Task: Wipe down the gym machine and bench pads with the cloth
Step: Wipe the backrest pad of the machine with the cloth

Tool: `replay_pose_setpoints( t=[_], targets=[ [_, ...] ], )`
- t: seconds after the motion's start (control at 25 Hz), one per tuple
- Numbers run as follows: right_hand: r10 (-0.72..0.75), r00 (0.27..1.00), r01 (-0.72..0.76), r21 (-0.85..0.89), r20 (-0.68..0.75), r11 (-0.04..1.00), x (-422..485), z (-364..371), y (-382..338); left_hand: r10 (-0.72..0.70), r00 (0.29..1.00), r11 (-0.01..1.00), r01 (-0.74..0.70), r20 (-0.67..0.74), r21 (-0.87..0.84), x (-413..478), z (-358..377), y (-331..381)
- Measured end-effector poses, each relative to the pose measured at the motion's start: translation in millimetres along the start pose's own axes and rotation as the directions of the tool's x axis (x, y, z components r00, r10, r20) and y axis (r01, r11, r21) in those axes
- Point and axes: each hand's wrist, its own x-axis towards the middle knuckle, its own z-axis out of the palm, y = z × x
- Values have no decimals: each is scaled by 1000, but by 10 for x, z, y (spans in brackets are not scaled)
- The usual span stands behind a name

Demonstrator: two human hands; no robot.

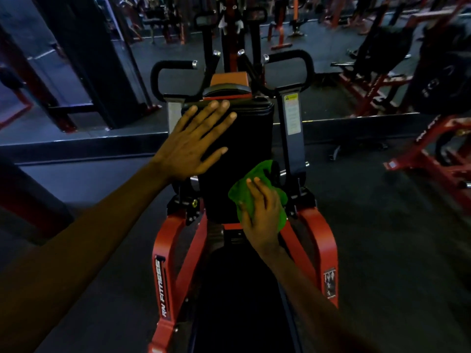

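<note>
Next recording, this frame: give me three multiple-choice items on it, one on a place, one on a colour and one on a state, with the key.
1. Where does the green cloth lie?
A. At the top edge of the black pad.
B. At the pad's lower right, under the right hand.
C. Under the left hand.

2. What colour is the machine's frame?
A. Blue.
B. Yellow.
C. Red.

3. How is the left hand?
A. Flat on the pad, fingers spread.
B. Curled into a fist.
C. Pinching the cloth.

Key: 1 B, the right hand presses the cloth low on the pad. 2 C, the legs beside the pad are red. 3 A, its straight fingers rest near the pad's top.
</note>
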Motion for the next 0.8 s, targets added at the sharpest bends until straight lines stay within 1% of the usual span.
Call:
replay_pose_setpoints(
  t=[0.08, 0.12, 0.24, 0.32, 0.4, 0.52, 0.56, 0.68, 0.72, 0.8],
  targets=[
    [-67, 996, 71, -73, 54, 995, -23, -19, -5, -58, 998, 998, 57, -22, -29, -116, 18, -77],
    [-77, 996, 79, -78, 33, 994, 81, -34, -26, -70, 997, 997, 69, -13, -38, -163, 28, -103],
    [-72, 987, 67, -38, -143, 997, 828, -96, -302, -71, 997, 995, 71, 9, -73, -235, 56, -131],
    [-78, 975, 68, -57, -208, 996, 1363, -126, -472, -85, 996, 994, 85, 5, -73, -258, 74, -118],
    [-108, 978, 85, -130, -179, 988, 1491, -109, -483, -130, 991, 988, 129, -9, -85, -314, 110, -67],
    [-213, 971, 187, -216, -104, 958, 1283, -152, -324, -202, 979, 974, 198, -28, -109, -445, 208, 58],
    [-225, 970, 201, -222, -89, 954, 1299, -175, -311, -220, 975, 970, 215, -42, -114, -480, 235, 87],
    [-193, 978, 168, -256, -73, 952, 1606, -159, -572, -270, 961, 953, 258, -54, -162, -552, 285, 144],
    [-222, 974, 203, -274, -39, 940, 1726, -138, -688, -285, 957, 944, 272, -46, -187, -587, 300, 162],
    [-323, 945, 319, -323, 42, 891, 1877, -104, -811, -305, 952, 931, 291, -33, -220, -658, 328, 218]
  ],
)
